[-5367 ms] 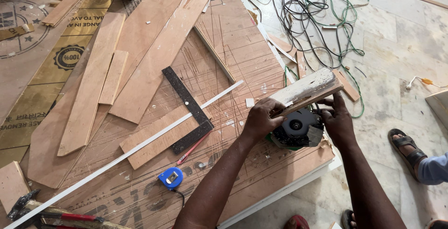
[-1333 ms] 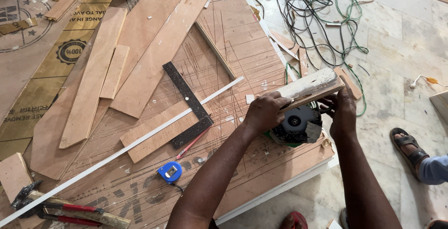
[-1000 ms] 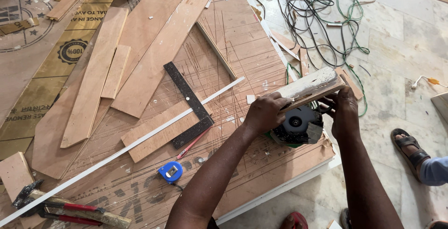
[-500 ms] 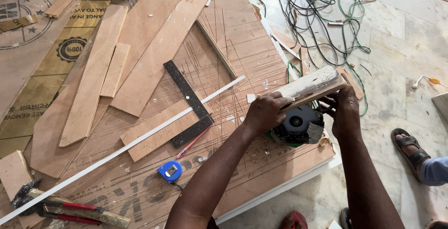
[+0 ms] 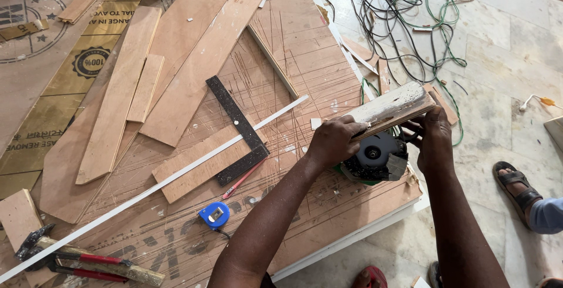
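Big plywood sheet [image 5: 176,217] covers most of the scene as a work surface, scored with saw lines. Loose plywood strips [image 5: 199,59] lie fanned over its far-left half. Tangle of black and green cables [image 5: 404,12] on the marble floor [image 5: 504,47], far right. Long thin white strip [image 5: 152,188] runs diagonally from near left toward the middle. Black try square [image 5: 237,126] sits beside it, with a red pencil [image 5: 240,179] and a blue tape measure [image 5: 214,214] just nearer. Claw hammer [image 5: 88,261] at the near-left corner. Another person's sandalled foot [image 5: 516,185] at the right edge.

At the sheet's right edge: black circular saw [image 5: 375,158] (mostly hidden from above), with a short wood offcut [image 5: 392,107] held right over it, touching or just above, can't tell which. Left hand [image 5: 335,141] is closed round the offcut's near-left end, fingers wrapped on top. Right hand [image 5: 435,138] is closed at the saw's right side under the offcut's far end; whether it clamps the saw handle or the wood, can't tell.

Judgement: offcut looks stiff, light, rough and paint-stained, so not slippery but likely splintery; best held by its ends, well away from the blade. Saw looks heavy, wants a firm handle grip.
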